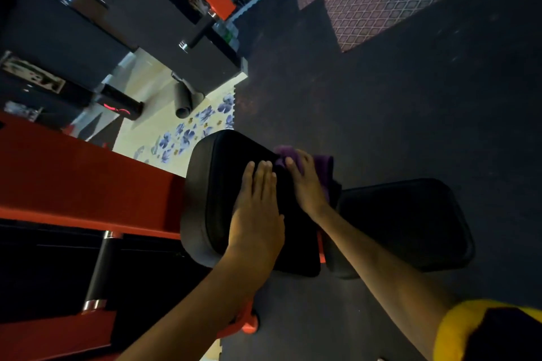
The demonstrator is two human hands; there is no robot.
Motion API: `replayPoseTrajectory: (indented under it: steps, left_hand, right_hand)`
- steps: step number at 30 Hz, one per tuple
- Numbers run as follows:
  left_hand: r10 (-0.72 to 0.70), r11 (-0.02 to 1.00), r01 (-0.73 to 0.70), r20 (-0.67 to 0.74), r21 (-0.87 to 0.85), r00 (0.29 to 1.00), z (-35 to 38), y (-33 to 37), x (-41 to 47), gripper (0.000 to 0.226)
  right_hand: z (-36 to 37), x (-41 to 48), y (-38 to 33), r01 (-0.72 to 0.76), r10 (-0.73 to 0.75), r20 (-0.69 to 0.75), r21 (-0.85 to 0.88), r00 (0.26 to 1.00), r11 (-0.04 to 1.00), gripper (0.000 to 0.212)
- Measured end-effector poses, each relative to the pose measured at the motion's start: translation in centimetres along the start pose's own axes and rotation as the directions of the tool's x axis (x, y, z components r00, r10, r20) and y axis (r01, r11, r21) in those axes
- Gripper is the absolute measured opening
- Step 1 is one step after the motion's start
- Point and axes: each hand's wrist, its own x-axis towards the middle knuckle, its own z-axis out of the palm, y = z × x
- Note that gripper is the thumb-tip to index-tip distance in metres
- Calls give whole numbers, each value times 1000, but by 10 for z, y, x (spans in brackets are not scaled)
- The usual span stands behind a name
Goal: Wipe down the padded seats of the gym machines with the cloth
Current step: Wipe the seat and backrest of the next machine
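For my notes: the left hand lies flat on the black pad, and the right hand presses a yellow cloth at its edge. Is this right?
No: the head view shows a purple cloth, not yellow. The left hand lies flat on the black pad; the right hand presses the cloth.

Black padded seat (217, 193) on red frame (88, 179); purple cloth (321, 164) lies at its right edge (partly draped off the side). Left hand (258, 208) rests flat on the pad. Right hand (305, 184) presses on the cloth.
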Motion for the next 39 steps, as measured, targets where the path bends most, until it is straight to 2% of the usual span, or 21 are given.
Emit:
replayPoseTrajectory:
  steps: [2,5,7,9,11,13,15,17,18,20,22,23,25,28,29,31,32,35,36,38,39]
  left_hand:
    - [1,1000,-1,-6,-15,1000,1,3,5,75]
    - [16,1000,-15,16,-14,1000,1,7,12,75]
    - [28,1000,-28,33,11,999,0,7,15,75]
    - [24,1000,-25,39,2,999,1,8,16,75]
    - [24,1000,-24,48,2,999,3,9,19,77]
    - [25,1000,-26,64,3,998,6,9,22,77]
    - [22,1000,-22,67,-4,997,9,10,24,77]
    - [18,1000,-17,69,-13,997,10,10,24,79]
    - [17,1000,-16,74,-19,997,9,10,24,79]
    - [16,1000,-15,84,-19,996,8,10,24,79]
    - [24,1000,-24,87,6,996,6,10,24,78]
    - [26,999,-29,93,28,995,4,10,24,78]
    - [14,999,-18,83,50,996,2,12,22,78]
    - [-11,998,7,68,62,998,3,16,25,78]
    - [-11,998,6,73,67,997,3,17,26,78]
    - [-15,997,8,80,81,997,5,18,25,78]
    - [-16,997,10,79,80,997,6,18,24,77]
    - [-20,997,16,58,72,998,8,19,23,76]
    - [-19,997,15,56,76,998,7,20,23,76]
    - [-18,996,13,64,85,998,6,20,23,76]
    - [-19,996,13,68,91,998,5,19,23,76]
  right_hand:
    - [-3,3,-11,56,-60,88,48,994,997,29]
    - [-20,28,11,79,-68,211,-44,975,996,28]
    - [-31,46,49,2,18,243,-82,970,997,31]
    - [-38,61,88,-136,155,288,-84,945,987,34]
    - [-36,60,75,-229,244,264,-87,933,970,45]
    - [-26,62,38,-204,200,281,-13,939,979,54]
    - [-14,62,3,-200,180,295,41,938,979,45]
    - [-7,58,-7,-178,153,310,55,938,982,23]
    - [-7,58,0,-148,121,291,72,949,986,21]
    - [-10,52,13,-155,127,223,111,967,982,34]
    - [-19,48,25,-250,229,152,137,961,959,52]
    - [-21,46,31,-315,281,176,206,943,927,54]
    - [-27,46,53,-386,328,249,235,911,892,68]
    - [-29,50,87,-439,383,237,265,893,858,86]
    - [-27,39,76,-443,397,216,241,892,864,82]
    - [-19,9,51,-245,237,72,155,969,957,55]
    - [-14,-4,48,-140,138,23,91,990,986,51]
    - [-6,-23,58,52,-56,-59,-68,997,996,60]
    - [-7,-21,55,20,-23,-44,-59,999,998,58]
    - [-14,-6,50,-175,174,15,61,985,983,50]
    - [-20,2,50,-271,268,45,82,962,959,54]
